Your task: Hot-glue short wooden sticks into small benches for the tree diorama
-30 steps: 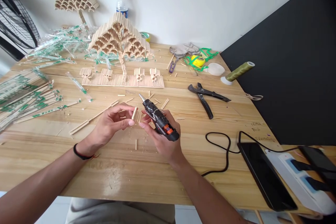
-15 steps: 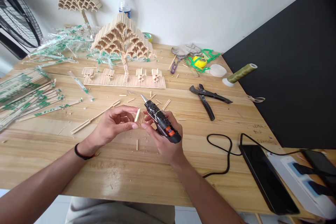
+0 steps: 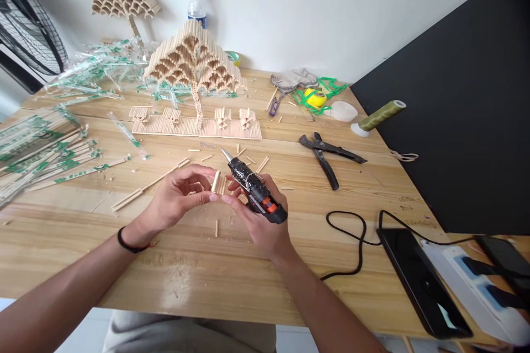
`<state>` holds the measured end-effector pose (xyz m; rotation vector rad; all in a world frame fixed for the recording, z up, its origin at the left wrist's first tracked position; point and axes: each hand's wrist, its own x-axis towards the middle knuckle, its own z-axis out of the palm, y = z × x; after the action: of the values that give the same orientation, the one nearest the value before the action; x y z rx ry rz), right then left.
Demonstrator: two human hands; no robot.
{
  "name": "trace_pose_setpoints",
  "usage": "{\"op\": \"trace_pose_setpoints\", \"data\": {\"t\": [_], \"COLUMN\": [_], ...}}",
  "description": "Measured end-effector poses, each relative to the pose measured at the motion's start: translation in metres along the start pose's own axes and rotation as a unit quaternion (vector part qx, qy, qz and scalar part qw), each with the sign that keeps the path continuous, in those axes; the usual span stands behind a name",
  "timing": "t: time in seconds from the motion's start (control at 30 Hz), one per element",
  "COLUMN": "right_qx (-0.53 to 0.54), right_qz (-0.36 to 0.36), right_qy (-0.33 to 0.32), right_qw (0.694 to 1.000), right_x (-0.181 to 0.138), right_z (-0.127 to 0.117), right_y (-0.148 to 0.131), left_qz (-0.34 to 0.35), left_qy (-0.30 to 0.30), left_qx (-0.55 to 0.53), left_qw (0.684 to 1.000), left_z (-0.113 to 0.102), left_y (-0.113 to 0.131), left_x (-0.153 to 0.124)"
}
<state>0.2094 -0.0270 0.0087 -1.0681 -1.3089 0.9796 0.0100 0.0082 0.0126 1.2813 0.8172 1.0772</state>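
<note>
1. Your wooden bench (image 3: 174, 270) stood against a white wall (image 3: 281, 16), carrying a stick-built tree model (image 3: 194, 60).
2. Little had changed: your left hand (image 3: 176, 198) kept its grip pinched on the small stick panel (image 3: 221, 183), between both hands.
3. Your right hand (image 3: 265, 234) gripped the hot-glue gun (image 3: 250, 179), which had shifted slightly.
4. That suggested steadying, not a new step.

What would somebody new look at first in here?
Probably the big stick tree, standing on its flat base toward the back of the table. Next, the black glue gun in the right hand, near the middle, and the small stick piece that the left hand helps hold right beside it.
</note>
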Motion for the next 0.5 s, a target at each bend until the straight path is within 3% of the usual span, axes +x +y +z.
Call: {"op": "trace_pose_setpoints", "data": {"t": [0.5], "right_qx": [-0.002], "right_qz": [0.019], "right_qy": [-0.006], "right_qw": [1.000], "right_x": [0.0005], "right_z": [-0.0022], "right_y": [-0.0016], "left_qz": [-0.016], "left_qy": [0.003], "left_qx": [0.011], "left_qw": [1.000], "left_z": [0.0018], "left_y": [0.0035], "left_x": [-0.0018]}}
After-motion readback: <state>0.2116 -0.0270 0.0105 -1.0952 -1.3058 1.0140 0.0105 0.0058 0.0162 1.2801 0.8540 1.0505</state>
